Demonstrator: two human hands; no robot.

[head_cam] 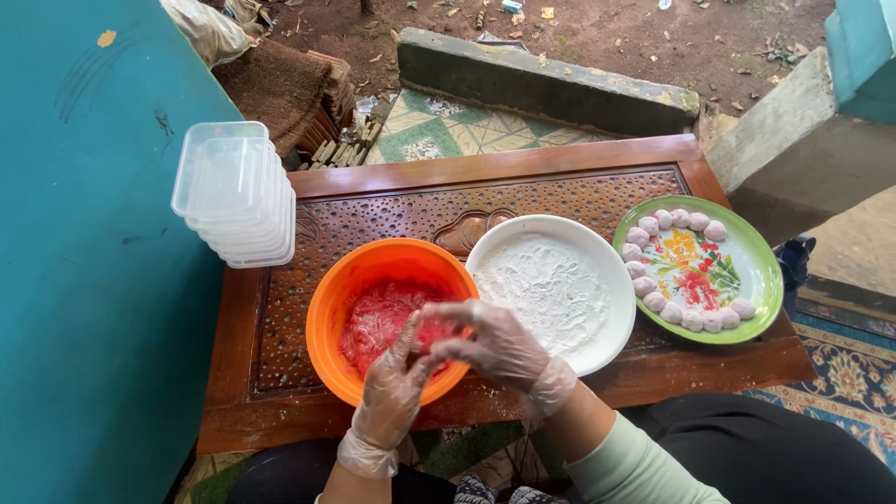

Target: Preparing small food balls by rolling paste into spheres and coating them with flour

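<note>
Gloved hands working red dough over an orange bowl

Both hands, the left hand [392,392] and the right hand [495,345], wear clear plastic gloves and meet over the near rim of the orange bowl [327,308], pressing a bit of the red dough [378,317]. To the right sits a white bowl [611,280] of white flour [546,289], then a green flowered plate [761,271] ringed with pale pink balls [686,319]. All rest on a carved wooden table [373,210]; a stack of clear plastic tubs [233,191] stands at its far left corner.

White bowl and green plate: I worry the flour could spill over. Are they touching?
Touching, or overlapping: in the head view the white bowl's rim meets the green plate's left edge with no wood showing between.
</note>
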